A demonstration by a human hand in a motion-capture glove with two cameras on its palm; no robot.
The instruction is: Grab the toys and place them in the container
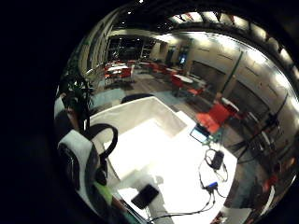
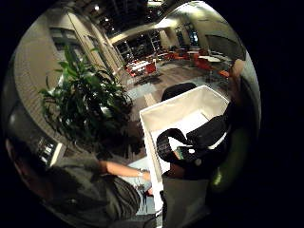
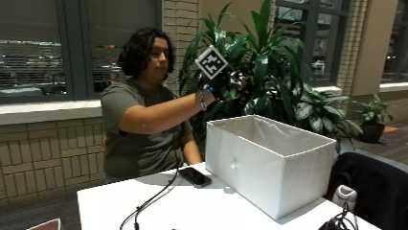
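In the outside view my gloved right hand (image 3: 225, 84) is raised at head height, above the near corner of the white fabric container (image 3: 267, 163). Its fingers are curled. Both palm views show a green toy (image 2: 227, 164) pressed close against the palm, mostly hidden by the glove's straps; a sliver of the green toy (image 1: 104, 193) shows beside the strap. Below the palm lies the open container (image 2: 176, 113), its white inside (image 1: 140, 116) showing nothing in it. The toy cannot be made out in the outside view.
The container stands on a white table (image 3: 191, 208). A black phone (image 3: 194, 177) lies beside the box, and cables (image 3: 150, 200) run across the table. A large plant (image 3: 267, 57) stands behind it, and a black chair back (image 3: 376, 184) is at the far side.
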